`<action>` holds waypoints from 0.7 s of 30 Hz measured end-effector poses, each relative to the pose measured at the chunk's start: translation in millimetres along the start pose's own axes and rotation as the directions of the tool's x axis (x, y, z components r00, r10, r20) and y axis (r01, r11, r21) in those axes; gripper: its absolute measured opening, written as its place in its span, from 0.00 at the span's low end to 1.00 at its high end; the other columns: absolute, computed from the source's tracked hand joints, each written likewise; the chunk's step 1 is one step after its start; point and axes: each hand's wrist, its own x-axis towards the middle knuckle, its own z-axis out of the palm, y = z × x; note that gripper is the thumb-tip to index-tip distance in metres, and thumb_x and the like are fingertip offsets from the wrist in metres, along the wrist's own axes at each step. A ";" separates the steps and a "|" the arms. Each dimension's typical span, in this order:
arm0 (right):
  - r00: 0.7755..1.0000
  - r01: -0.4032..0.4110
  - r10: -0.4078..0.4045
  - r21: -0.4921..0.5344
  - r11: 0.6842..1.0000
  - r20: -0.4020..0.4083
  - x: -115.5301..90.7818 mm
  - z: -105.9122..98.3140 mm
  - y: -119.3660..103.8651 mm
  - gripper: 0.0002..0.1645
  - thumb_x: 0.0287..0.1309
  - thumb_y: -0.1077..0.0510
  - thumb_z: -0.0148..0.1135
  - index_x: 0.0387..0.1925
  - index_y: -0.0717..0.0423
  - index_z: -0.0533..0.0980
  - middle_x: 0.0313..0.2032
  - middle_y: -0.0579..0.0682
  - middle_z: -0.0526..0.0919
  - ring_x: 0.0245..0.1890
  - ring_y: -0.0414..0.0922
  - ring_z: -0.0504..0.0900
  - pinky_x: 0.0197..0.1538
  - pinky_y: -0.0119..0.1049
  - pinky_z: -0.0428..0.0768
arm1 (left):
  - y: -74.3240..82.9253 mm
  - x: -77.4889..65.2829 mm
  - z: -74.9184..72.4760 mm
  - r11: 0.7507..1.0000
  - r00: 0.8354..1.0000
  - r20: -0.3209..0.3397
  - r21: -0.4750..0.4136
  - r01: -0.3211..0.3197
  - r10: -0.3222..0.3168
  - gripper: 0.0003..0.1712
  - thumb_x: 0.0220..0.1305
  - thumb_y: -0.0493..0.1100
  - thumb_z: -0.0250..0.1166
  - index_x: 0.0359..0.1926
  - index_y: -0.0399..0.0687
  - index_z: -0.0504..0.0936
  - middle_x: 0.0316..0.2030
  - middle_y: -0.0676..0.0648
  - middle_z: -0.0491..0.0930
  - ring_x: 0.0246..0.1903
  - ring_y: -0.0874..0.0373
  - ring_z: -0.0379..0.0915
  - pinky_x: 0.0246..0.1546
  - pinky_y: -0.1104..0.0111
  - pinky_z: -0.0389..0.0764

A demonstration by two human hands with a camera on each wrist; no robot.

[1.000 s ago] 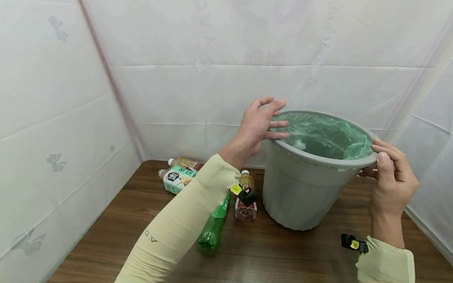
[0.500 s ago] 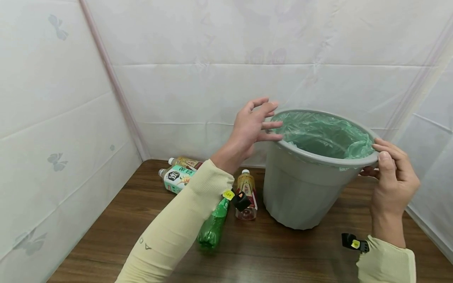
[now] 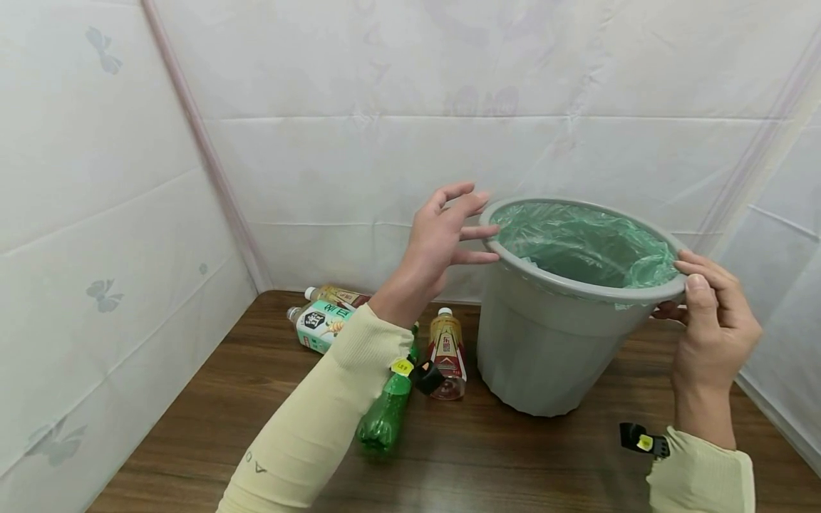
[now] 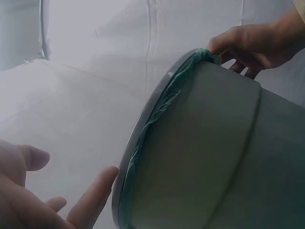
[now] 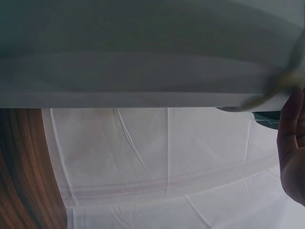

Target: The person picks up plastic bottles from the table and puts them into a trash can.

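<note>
Bin (image 3: 545, 356): on the table (image 3: 513, 470), toward its back-right corner, green bag (image 3: 577, 239) inside!
Left hand (image 3: 436, 239): fingers spread, gripping nothing, tips right at the rim (image 3: 577, 288).
Right hand (image 3: 717, 331): fingers curled, gripping that rim!
Bottles (image 3: 319, 326): two lying near the back-left corner.

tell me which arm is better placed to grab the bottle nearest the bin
Probably the left: the left grip is spread, holds nothing, and is closer to that bottle. The right grip is holding the bin by its opposite side.
</note>
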 end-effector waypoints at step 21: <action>1.000 -0.007 0.008 -0.008 1.000 0.011 -0.2 -1.7 2.8 0.17 0.59 0.69 0.59 0.44 0.85 0.73 0.51 0.69 0.77 0.22 0.44 0.80 0.20 0.28 0.79 | -10.2 -28.0 -21.3 0.975 0.995 -0.087 0.222 -0.025 0.045 0.22 0.64 0.51 0.65 0.58 0.60 0.73 0.51 0.48 0.76 0.44 0.51 0.81 0.28 0.50 0.84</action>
